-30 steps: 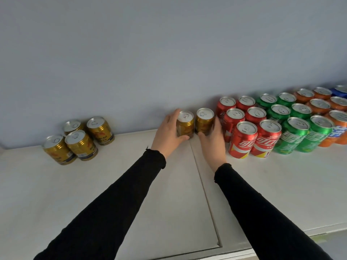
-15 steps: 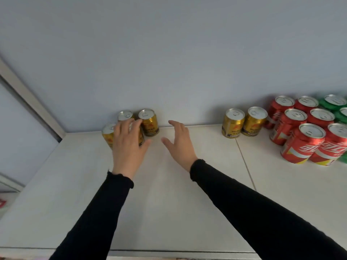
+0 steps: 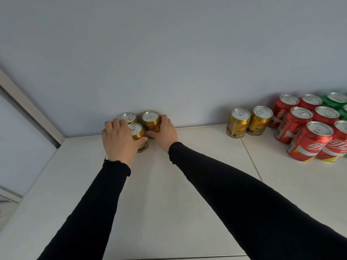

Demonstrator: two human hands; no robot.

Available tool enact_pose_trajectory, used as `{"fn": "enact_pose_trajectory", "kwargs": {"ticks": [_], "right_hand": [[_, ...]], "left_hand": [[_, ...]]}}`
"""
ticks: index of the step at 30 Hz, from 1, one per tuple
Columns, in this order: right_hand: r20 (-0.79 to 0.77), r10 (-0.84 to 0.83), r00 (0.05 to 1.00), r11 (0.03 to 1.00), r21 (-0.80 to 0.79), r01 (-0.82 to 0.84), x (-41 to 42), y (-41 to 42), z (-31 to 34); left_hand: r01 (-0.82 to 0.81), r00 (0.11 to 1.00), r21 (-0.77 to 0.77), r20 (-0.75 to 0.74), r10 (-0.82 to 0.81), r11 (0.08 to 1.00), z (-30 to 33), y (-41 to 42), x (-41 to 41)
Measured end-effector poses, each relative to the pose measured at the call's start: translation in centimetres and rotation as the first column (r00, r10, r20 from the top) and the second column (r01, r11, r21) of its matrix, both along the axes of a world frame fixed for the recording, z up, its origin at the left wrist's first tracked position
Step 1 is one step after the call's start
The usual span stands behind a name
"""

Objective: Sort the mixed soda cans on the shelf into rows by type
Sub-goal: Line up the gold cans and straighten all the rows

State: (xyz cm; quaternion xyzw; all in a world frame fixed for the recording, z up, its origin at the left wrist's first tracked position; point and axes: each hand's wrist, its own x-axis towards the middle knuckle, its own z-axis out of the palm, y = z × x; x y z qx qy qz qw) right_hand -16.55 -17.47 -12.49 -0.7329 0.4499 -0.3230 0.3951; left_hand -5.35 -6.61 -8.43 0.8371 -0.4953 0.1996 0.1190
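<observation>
Shelf (image 3: 169, 194), white, seen from the head camera, with a pale wall (image 3: 169, 53) as landmark behind it. Gold cans form two groups against the wall. The left group holds three visible cans: a front can (image 3: 138, 133), a back-left can (image 3: 129, 118) touching the wall, and a back-right can (image 3: 151, 120), also at the wall. The left hand (image 3: 119, 139) curls around the front can, thumb on its right side and fingers over its left; whether a further can lies hidden under this hand cannot be told. The right hand (image 3: 165, 132) grasps the back-right can, fingers wrapped behind it on the wall side and thumb at its base. Both forearms wear black sleeves (image 3: 225, 184).

Farther right along the wall stands a gold pair (image 3: 248, 121), side by side and upright, well apart from the held cans. Just right of the pair, red cans (image 3: 308, 128) stand in rows running out from the wall. Green cans (image 3: 336, 100) follow at the frame's right edge, partly cut off. A seam (image 3: 251, 158) in the shelf runs forward from the wall below the gold pair.
</observation>
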Motion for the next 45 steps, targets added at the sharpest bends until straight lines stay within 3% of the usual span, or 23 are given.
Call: {"fn": "enact_pose_trajectory", "kwargs": {"ticks": [5, 9, 14, 17, 21, 29, 35, 42, 45], "right_hand": [[0.071, 0.030, 0.997, 0.998, 0.060, -0.035, -2.4, 0.2, 0.0], [0.142, 0.007, 0.990, 0.997, 0.079, -0.019, -8.7, 1.6, 0.4], [0.140, -0.095, 0.986, 0.995, 0.053, 0.088, -21.0, 4.1, 0.9], [0.059, -0.207, 0.976, 0.978, 0.028, 0.206, -27.8, 4.9, 0.4], [0.012, -0.353, 0.936, 0.936, 0.010, 0.353, -33.1, 4.4, -0.2], [0.045, -0.454, 0.890, 0.889, -0.040, 0.455, -33.6, 3.0, -0.2], [0.040, -0.461, 0.887, 0.887, 0.035, 0.459, -33.3, 2.2, 0.2], [0.020, -0.429, 0.903, 0.903, 0.033, 0.428, -33.0, 2.2, 0.5], [-0.008, -0.444, 0.896, 0.893, -0.093, 0.441, -32.7, 5.2, 0.5]], "left_hand": [[0.021, 0.997, 0.022, -0.071, -0.019, 1.000, 0.5, 0.3, -0.1], [0.170, 0.949, -0.027, -0.266, -0.171, 0.985, 0.9, 0.7, -2.9], [0.467, 0.681, -0.120, -0.584, -0.443, 0.876, 1.1, 0.2, -10.0], [0.616, 0.550, -0.121, -0.642, -0.535, 0.778, 0.7, -1.7, -15.0], [0.729, 0.460, -0.105, -0.657, -0.597, 0.677, 0.8, -4.8, -21.0], [0.745, 0.527, -0.058, -0.559, -0.640, 0.665, 1.0, -8.7, -26.4], [0.723, 0.591, -0.028, -0.490, -0.640, 0.690, 0.7, -9.5, -26.7], [0.727, 0.559, -0.064, -0.524, -0.643, 0.684, 0.3, -8.8, -26.1], [0.710, 0.538, -0.135, -0.530, -0.655, 0.691, -0.4, -6.6, -24.1]]}}
